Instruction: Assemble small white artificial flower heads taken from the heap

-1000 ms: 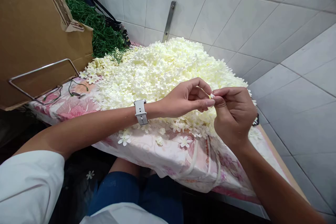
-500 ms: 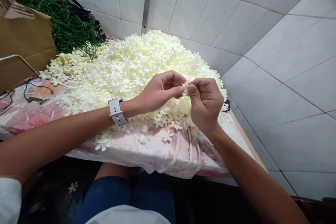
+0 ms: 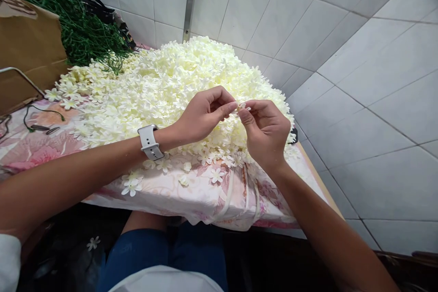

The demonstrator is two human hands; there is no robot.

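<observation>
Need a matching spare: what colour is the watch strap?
Plain white; the watch strap on the left wrist shows clearest in the head view.

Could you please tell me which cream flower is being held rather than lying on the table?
The small flower pinched between the fingers of the left hand and right hand. It alone is lifted above the heap; the rest lie loose.

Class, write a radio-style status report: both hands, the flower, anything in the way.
Left hand and right hand both pinch one small flower. Flower pile just behind, floral cloth below. Nothing blocks the hands.
</observation>
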